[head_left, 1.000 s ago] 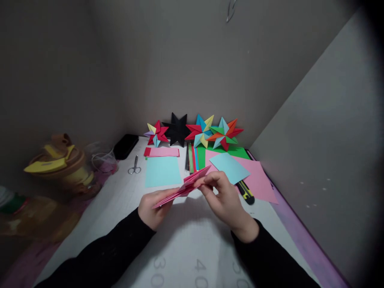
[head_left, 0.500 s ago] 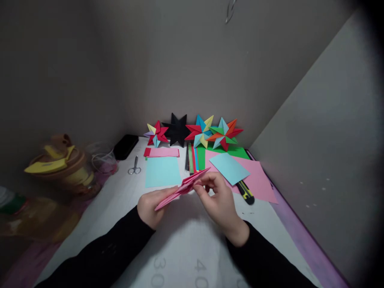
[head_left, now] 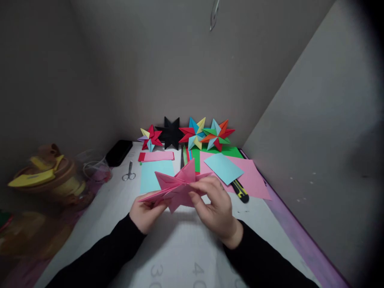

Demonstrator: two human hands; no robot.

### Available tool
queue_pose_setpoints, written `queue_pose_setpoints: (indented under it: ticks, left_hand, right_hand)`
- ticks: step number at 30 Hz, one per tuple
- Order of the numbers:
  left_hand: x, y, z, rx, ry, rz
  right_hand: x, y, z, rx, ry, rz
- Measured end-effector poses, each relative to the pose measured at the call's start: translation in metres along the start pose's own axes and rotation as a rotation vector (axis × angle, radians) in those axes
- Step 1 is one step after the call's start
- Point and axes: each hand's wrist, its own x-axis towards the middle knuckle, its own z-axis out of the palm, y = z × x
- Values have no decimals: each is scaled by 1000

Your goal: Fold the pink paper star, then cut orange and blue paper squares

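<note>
Grey walls (head_left: 144, 80) are enclosing our white table (head_left: 180, 248), where a row of four folded stars (head_left: 192, 134) is leaning at the back. Over the table, in front of the left-hand light blue sheet (head_left: 157, 169), we are holding up a pink paper star (head_left: 180, 196). No longer staying nearly edge-on to us, it is tilting and showing its face and several points, which is probably making its middle folds easier to see and reach. Its long axis is running from a tip at lower left to another at right, slightly higher; one point is rising, another hanging down. Our left hand (head_left: 148, 214) is gripping the lower-left point between thumb and fingers, while our right hand (head_left: 214, 204) is pinching paper just right of the middle.
</note>
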Motion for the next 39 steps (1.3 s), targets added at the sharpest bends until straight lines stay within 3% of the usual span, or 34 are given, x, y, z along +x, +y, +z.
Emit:
queue_pose_setpoints:
  ticks: [9,17,22,28,36,39]
  left_hand:
    - [-1,7,0,76,-49,83]
    - [0,1,-3,115,-83,120]
    - [1,10,0,97,-67,124]
    - [3,8,-1,183,-55,227]
    - [-1,-9,-5,321,2,427]
    - [-1,-8,-8,353,6,439]
  right_hand:
    - [7,-3,-3,79,-67,-86]
    - [4,3,-1,44,-69,-85]
    - [6,2,0,47,-88,-62]
    - [7,2,1,28,-124,-53]
    - [4,7,6,62,-111,131]
    - [5,7,6,150,-170,191]
